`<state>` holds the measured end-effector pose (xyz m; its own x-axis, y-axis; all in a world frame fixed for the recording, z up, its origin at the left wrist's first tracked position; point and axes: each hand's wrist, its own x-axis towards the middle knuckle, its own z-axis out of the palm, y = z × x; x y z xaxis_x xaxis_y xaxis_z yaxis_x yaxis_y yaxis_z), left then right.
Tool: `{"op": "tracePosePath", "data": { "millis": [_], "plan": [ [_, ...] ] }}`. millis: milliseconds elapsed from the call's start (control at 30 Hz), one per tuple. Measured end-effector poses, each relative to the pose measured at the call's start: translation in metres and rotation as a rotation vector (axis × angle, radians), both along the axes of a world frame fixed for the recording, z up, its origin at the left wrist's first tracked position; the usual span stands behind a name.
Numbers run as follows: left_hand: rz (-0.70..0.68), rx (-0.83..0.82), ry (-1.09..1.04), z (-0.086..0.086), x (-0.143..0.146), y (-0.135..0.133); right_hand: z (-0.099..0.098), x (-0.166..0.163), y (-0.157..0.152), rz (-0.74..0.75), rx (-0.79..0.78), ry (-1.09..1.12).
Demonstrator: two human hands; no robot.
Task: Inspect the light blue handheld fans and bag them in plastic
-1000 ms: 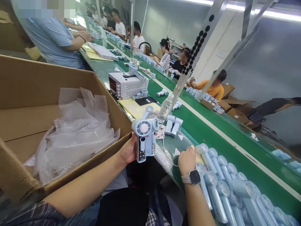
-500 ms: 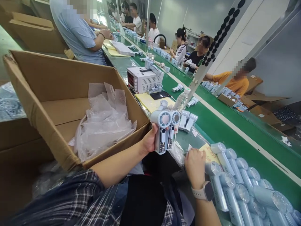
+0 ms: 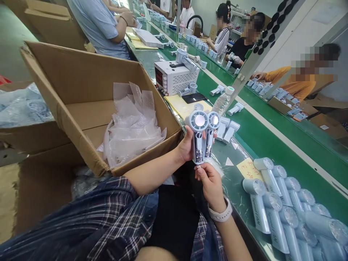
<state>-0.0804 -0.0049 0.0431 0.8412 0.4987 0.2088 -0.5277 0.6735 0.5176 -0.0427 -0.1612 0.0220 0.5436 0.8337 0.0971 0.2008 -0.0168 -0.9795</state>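
Two light-blue handheld fans [image 3: 198, 145] stand upright side by side in my left hand [image 3: 185, 145], which is closed around their handles. Their round heads face me, and the handle fronts are uncovered, with inner parts showing. Just behind them is another fan head [image 3: 198, 106]; whether I hold that fan too, I cannot tell. My right hand [image 3: 210, 181], with a pale watch strap on the wrist, is pinched at the bottom end of the nearer fan's handle. Anything small between those fingertips is hidden.
An open cardboard box [image 3: 89, 108] with bubble-wrap bags [image 3: 133, 127] stands left. Wrapped fans [image 3: 272, 203] lie in rows at right, beside a handwritten yellow note [image 3: 248, 168]. Ahead are a power supply [image 3: 176, 78], a plastic bottle [image 3: 224, 100] and a green conveyor belt [image 3: 277, 145]. Several people work around it.
My right hand has moved from the table beside the yellow note, leftward to the lower end of the held fans. My left hand still holds the fans. The camera view has shifted.
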Motion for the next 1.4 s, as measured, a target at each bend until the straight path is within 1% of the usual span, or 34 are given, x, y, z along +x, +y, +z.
{"op": "tracePosePath", "data": {
  "millis": [67,200,267,333,467,533,633,700,767,833,900,1000,1100,1167,1300,1333,1400],
  "plan": [
    [0.013,0.016,-0.004,-0.001,0.0,-0.002,-0.003,-0.006,0.001,-0.037,0.031,0.024],
    [0.072,0.046,0.021,-0.006,0.003,-0.007,-0.012,-0.018,0.008,-0.118,0.136,0.181],
    [0.101,0.054,0.042,-0.008,0.004,-0.01,-0.014,-0.019,0.009,-0.132,0.16,0.216],
    [0.092,0.041,0.043,-0.009,0.003,-0.011,-0.013,-0.016,0.007,-0.097,0.139,0.146],
    [0.071,-0.048,-0.003,-0.009,0.001,-0.014,-0.009,-0.008,-0.002,-0.012,0.07,-0.094],
    [0.066,-0.071,-0.025,-0.007,0.0,-0.014,-0.009,-0.007,-0.004,-0.012,0.094,-0.143],
    [0.009,-0.139,-0.034,-0.003,-0.003,-0.011,-0.01,-0.009,-0.003,-0.013,0.161,-0.199],
    [-0.005,-0.168,-0.026,0.0,-0.005,-0.009,-0.009,-0.01,-0.001,-0.034,0.165,-0.202],
    [0.001,-0.149,-0.021,0.002,-0.008,-0.007,-0.008,-0.01,0.0,-0.077,0.139,-0.146],
    [0.009,-0.109,-0.025,0.002,-0.01,-0.006,-0.007,-0.011,0.002,-0.113,0.132,-0.041],
    [0.041,-0.051,-0.033,0.001,-0.01,-0.008,-0.009,-0.013,0.004,-0.132,0.152,0.086],
    [0.133,0.053,-0.048,-0.004,-0.008,-0.013,-0.015,-0.018,0.007,-0.186,0.198,0.265],
    [0.173,0.081,-0.04,-0.009,-0.006,-0.017,-0.019,-0.023,0.009,-0.232,0.24,0.329],
    [0.152,0.072,-0.029,-0.011,-0.007,-0.018,-0.02,-0.023,0.008,-0.209,0.227,0.268],
    [0.06,0.03,-0.035,-0.008,-0.011,-0.014,-0.017,-0.01,-0.001,-0.08,0.221,0.095],
    [0.053,0.022,-0.047,-0.006,-0.011,-0.012,-0.016,-0.005,-0.005,-0.055,0.245,0.054],
    [0.082,0.014,-0.068,-0.002,-0.01,-0.008,-0.012,0.008,-0.012,-0.037,0.277,-0.08]
  ]
}}
